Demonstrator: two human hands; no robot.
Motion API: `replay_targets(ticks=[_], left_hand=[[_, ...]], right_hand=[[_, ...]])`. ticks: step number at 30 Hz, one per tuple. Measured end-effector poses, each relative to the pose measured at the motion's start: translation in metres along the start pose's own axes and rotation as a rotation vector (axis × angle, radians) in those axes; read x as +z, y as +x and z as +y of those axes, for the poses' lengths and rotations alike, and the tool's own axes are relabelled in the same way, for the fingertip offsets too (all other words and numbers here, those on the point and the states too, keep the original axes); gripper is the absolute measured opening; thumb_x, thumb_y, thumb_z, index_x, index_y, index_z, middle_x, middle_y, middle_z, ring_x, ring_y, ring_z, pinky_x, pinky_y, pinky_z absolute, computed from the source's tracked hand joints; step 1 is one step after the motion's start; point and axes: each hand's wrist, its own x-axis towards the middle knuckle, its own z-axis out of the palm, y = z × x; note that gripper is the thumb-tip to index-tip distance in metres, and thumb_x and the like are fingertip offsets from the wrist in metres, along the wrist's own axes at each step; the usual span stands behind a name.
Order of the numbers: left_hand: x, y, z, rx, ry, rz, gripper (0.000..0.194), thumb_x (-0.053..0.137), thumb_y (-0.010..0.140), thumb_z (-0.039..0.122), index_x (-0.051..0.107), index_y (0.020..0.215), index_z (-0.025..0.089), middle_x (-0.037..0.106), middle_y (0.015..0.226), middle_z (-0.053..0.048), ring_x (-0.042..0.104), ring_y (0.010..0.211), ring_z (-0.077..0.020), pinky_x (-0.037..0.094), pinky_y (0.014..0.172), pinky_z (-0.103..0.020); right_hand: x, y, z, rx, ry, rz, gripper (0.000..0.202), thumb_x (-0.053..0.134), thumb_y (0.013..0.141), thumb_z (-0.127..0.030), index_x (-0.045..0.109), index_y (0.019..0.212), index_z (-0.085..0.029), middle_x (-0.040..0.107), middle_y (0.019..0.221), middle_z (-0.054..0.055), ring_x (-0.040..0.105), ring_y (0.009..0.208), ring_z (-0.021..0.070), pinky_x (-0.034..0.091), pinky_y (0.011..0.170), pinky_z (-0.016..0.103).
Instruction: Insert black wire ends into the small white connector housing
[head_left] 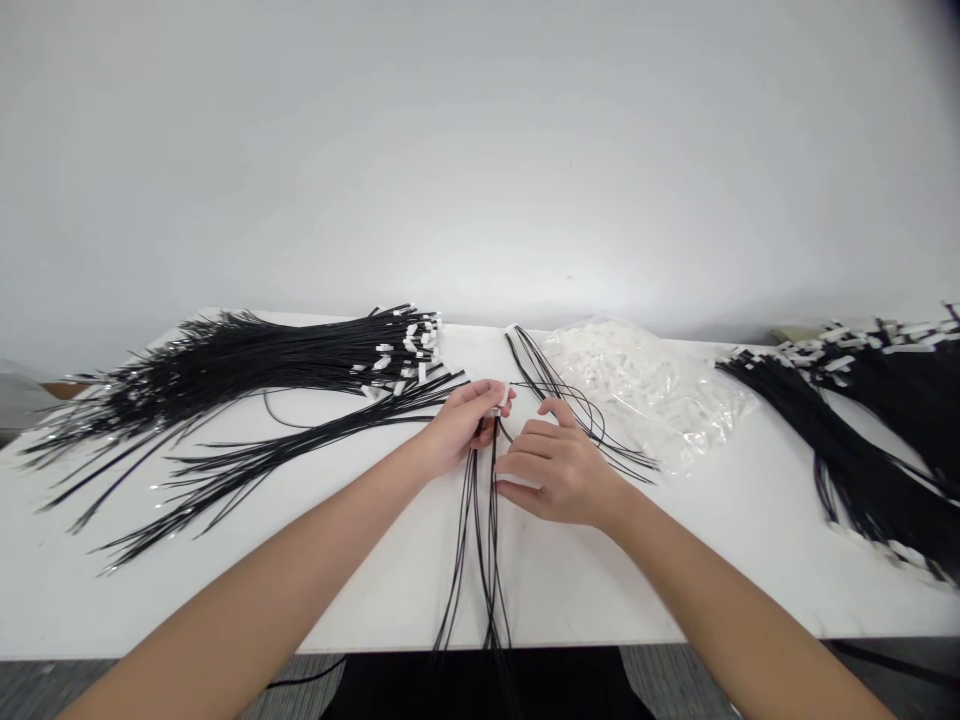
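My left hand [474, 425] is closed, thumb and fingers pinching a small white connector [496, 410]. Thin black wires [491, 540] hang from that grip over the table's front edge. Just to the right, my right hand [559, 465] has its fingers loosely bent and apart, near these wires. I make out nothing between them. Behind the right hand lies a small loose group of black wires [540, 360] with a white end. A thin bundle of black wires [300, 440] runs left from beside my left hand, its near ends partly hidden by the hand.
A thick pile of black wires [285, 350] with white connectors lies at the back left. A clear plastic bag [652, 390] of small white parts sits right of centre. More black wire bundles [855, 440] with white ends cover the right side of the white table [600, 600]. A pale wall stands behind.
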Motion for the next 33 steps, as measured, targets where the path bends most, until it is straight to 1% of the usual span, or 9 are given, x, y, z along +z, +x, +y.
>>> replay_targets(ticks=[5, 11, 15, 22, 26, 30, 33], left_hand=[[0.0001, -0.0003, 0.0004, 0.002, 0.008, -0.001, 0.029, 0.053, 0.074, 0.044, 0.054, 0.081, 0.016, 0.045, 0.071, 0.003, 0.033, 0.035, 0.0004, 0.015, 0.03, -0.015], [0.0004, -0.0005, 0.0009, 0.002, 0.017, 0.008, 0.03, 0.054, 0.073, 0.044, 0.054, 0.081, 0.016, 0.045, 0.07, 0.003, 0.032, 0.036, 0.0002, 0.015, 0.03, -0.015], [0.0007, -0.0006, 0.0011, 0.002, 0.045, 0.025, 0.031, 0.054, 0.073, 0.045, 0.055, 0.082, 0.016, 0.045, 0.069, 0.003, 0.032, 0.035, 0.0, 0.016, 0.03, -0.015], [0.0008, -0.0005, 0.001, 0.005, 0.039, 0.02, 0.031, 0.054, 0.072, 0.046, 0.055, 0.08, 0.016, 0.045, 0.069, 0.003, 0.031, 0.035, 0.0, 0.016, 0.029, -0.015], [0.001, 0.0, 0.0, 0.008, 0.034, 0.029, 0.03, 0.055, 0.072, 0.045, 0.054, 0.079, 0.016, 0.045, 0.069, 0.003, 0.03, 0.035, 0.0003, 0.016, 0.029, -0.015], [0.0011, 0.0001, -0.0006, 0.008, 0.023, 0.024, 0.03, 0.055, 0.071, 0.045, 0.053, 0.075, 0.015, 0.046, 0.07, 0.002, 0.03, 0.035, 0.0008, 0.015, 0.029, -0.015], [0.0014, -0.0003, 0.0, -0.003, 0.019, 0.025, 0.03, 0.055, 0.071, 0.045, 0.054, 0.077, 0.015, 0.045, 0.069, 0.003, 0.03, 0.035, 0.0008, 0.015, 0.029, -0.014]], right_hand=[[0.0013, -0.0004, -0.0004, -0.02, 0.005, 0.002, 0.008, 0.052, 0.078, -0.025, 0.053, 0.072, -0.02, 0.052, 0.061, -0.004, 0.043, 0.065, 0.0097, 0.024, 0.085, 0.036], [0.0004, -0.0015, 0.0, -0.035, 0.008, -0.015, 0.017, 0.053, 0.078, -0.03, 0.05, 0.065, -0.02, 0.052, 0.059, -0.005, 0.041, 0.064, 0.0096, 0.023, 0.087, 0.038], [0.0024, -0.0016, 0.0001, -0.047, 0.005, -0.024, 0.013, 0.053, 0.079, -0.029, 0.053, 0.069, -0.021, 0.054, 0.061, -0.005, 0.041, 0.065, 0.0094, 0.022, 0.087, 0.038], [0.0024, -0.0022, 0.0002, -0.056, 0.015, -0.029, 0.009, 0.054, 0.079, -0.03, 0.058, 0.081, -0.023, 0.057, 0.066, -0.005, 0.042, 0.067, 0.0094, 0.022, 0.088, 0.037], [0.0026, -0.0024, -0.0007, -0.047, 0.003, -0.028, 0.006, 0.053, 0.079, -0.022, 0.058, 0.083, -0.024, 0.056, 0.064, -0.005, 0.042, 0.066, 0.0089, 0.022, 0.087, 0.036], [0.003, -0.0009, -0.0005, -0.056, -0.033, 0.002, 0.012, 0.052, 0.078, -0.014, 0.058, 0.082, -0.024, 0.057, 0.066, -0.006, 0.043, 0.065, 0.0081, 0.023, 0.086, 0.035], [0.0027, 0.0006, 0.0005, -0.065, -0.06, 0.024, 0.013, 0.052, 0.078, -0.012, 0.058, 0.079, -0.024, 0.058, 0.068, -0.006, 0.043, 0.064, 0.0073, 0.023, 0.086, 0.034]])
